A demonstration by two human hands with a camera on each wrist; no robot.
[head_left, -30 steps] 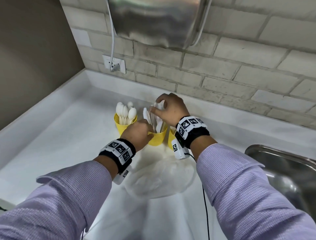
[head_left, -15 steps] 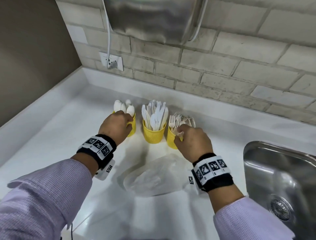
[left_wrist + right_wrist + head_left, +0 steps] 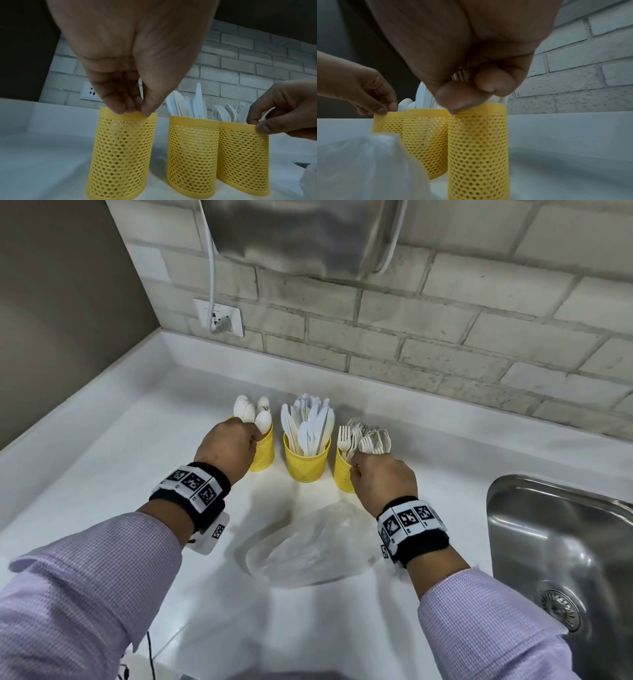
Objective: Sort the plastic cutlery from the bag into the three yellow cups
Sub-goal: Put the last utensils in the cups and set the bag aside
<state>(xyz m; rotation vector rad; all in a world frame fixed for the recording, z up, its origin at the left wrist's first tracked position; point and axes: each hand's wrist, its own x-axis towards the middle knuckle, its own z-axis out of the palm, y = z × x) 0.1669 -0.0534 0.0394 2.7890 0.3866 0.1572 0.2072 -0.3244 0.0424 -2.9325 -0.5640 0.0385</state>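
Three yellow mesh cups stand in a row on the white counter. The left cup (image 3: 264,450) holds white spoons (image 3: 248,410), the middle cup (image 3: 306,462) holds knives (image 3: 310,422), and the right cup (image 3: 342,474) holds forks (image 3: 363,438). My left hand (image 3: 229,448) pinches the near rim of the left cup (image 3: 123,148) between thumb and fingers. My right hand (image 3: 380,479) pinches the rim of the right cup (image 3: 477,148) the same way. A crumpled clear plastic bag (image 3: 308,549) lies flat on the counter in front of the cups, between my wrists.
A steel sink (image 3: 561,559) lies at the right. A brick wall (image 3: 445,337) with a white socket (image 3: 222,318) runs behind the cups, and a metal dispenser (image 3: 301,234) hangs above. A dark side wall (image 3: 61,302) closes the left.
My right hand left the middle cup and came down to the right cup's rim. My left hand shifted from the middle cup to the left cup's rim. The left cup has moved slightly away from the middle one.
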